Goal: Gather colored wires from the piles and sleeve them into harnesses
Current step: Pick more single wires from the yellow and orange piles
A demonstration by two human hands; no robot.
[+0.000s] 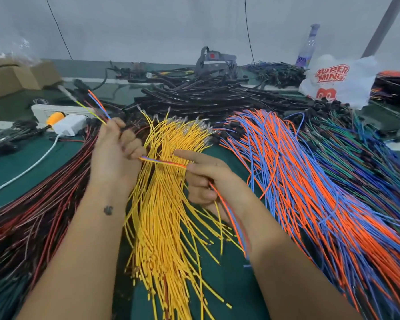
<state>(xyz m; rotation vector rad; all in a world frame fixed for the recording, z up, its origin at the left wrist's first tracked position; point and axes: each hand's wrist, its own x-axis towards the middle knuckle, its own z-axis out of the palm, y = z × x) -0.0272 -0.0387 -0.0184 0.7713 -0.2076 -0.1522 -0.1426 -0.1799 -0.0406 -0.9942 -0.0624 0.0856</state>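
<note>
- Far left, a pile of red and dark wires point(39, 218) fans across the green table point(16, 165), with a white charger block point(67, 124) and a cardboard box point(16, 77) behind it.
- The left hand point(116, 153) is raised upright, back toward us, fingers curled round a small bundle of wires point(162, 161); orange, blue and yellow ends stick up past the fist toward the upper left.
- Beneath both hands lies the yellow wire pile point(169, 227).
- The same bundle runs level across to the right hand point(203, 181), which pinches it with thumb and curled fingers, index finger pointing left; the tails trail down along the right forearm.
- To the right sprawls the orange and blue wire pile point(310, 181), then green and blue wires at the edge.
- Behind are black sleeving tubes point(206, 93) and a white plastic bag point(337, 79).
</note>
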